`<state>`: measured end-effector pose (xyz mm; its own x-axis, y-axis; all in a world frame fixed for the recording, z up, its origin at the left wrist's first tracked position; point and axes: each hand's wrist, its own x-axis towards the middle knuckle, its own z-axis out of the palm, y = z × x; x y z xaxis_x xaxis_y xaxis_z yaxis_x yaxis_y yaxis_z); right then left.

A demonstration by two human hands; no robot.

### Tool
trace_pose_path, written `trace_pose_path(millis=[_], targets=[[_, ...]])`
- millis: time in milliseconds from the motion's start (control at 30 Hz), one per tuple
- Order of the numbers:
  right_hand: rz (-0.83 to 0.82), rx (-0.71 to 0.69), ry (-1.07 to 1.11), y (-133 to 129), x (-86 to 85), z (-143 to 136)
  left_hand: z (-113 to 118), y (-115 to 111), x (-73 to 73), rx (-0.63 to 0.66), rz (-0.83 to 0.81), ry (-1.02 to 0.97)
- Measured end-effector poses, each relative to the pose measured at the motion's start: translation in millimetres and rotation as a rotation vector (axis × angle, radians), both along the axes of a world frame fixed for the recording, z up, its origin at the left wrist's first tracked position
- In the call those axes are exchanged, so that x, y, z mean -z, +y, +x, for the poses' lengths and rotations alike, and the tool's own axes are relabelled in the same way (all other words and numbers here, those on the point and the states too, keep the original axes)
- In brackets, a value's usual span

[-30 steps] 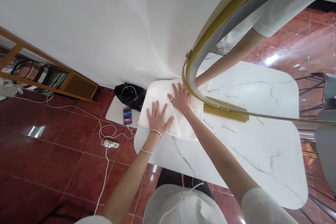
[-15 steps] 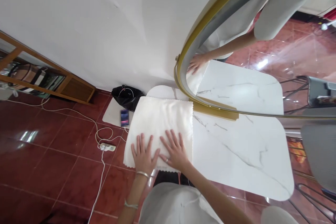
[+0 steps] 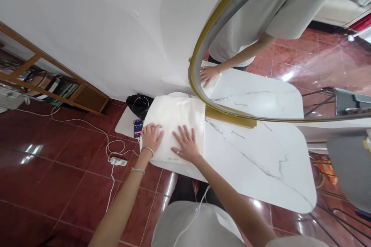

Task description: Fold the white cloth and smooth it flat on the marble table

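Observation:
A white cloth with scalloped edges (image 3: 174, 114) lies nearly flat over the left end of the white marbled table (image 3: 261, 162). My left hand (image 3: 151, 137) rests on the cloth near its left edge, fingers a little bent and apart, with a bracelet at the wrist. Flat on the cloth's lower right part is my right hand (image 3: 186, 144), its fingers spread and a ring on one of them. Neither hand grips anything.
A round gold-framed mirror (image 3: 199, 42) stands on the table against the wall. Left of the table are a phone (image 3: 138, 128), a black bag (image 3: 140, 104) and a power strip (image 3: 118, 161) with white cables on the red floor. A grey chair (image 3: 348, 166) stands right.
The cloth has moved away from my body, farther onto the table. Both hands have moved forward with it, and my left hand has shifted left toward the cloth's edge.

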<state>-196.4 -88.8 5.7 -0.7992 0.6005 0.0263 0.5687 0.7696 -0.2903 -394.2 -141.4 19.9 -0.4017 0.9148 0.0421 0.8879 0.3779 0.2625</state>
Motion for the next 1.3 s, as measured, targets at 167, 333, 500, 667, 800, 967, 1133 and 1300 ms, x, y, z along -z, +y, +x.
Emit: trace_pose_path(millis=[167, 333, 500, 667, 800, 967, 1133, 1300], targets=[[-0.013, -0.030, -0.002, -12, -7.3, -15, -1, -13, 5.9, 0.047, 0.072, 0.000], [-0.033, -0.115, 0.020, -48, -7.3, 29, 41, -52, 15.0, 0.071, 0.074, -0.005], [-0.060, -0.068, 0.003, -57, 0.9, 92, 104, -55, 20.4, 0.110, 0.098, 0.025], [-0.042, 0.067, -0.008, -49, 1.5, 158, 163, -26, 22.8, 0.243, 0.092, -0.006], [-0.108, 0.132, -0.009, -39, -2.8, 199, 197, -8, 23.0, 0.295, 0.061, -0.047], [-0.306, 0.224, 0.027, -32, -15.0, 213, 198, 40, -2.0, 0.062, -0.056, -0.124], [-0.429, 0.265, 0.086, -42, -24.0, 200, 160, 108, -42.4, -0.255, -0.236, -0.308], [-0.498, 0.270, 0.099, -47, -27.5, 194, 129, 135, -55.1, -0.296, -0.326, -0.370]])
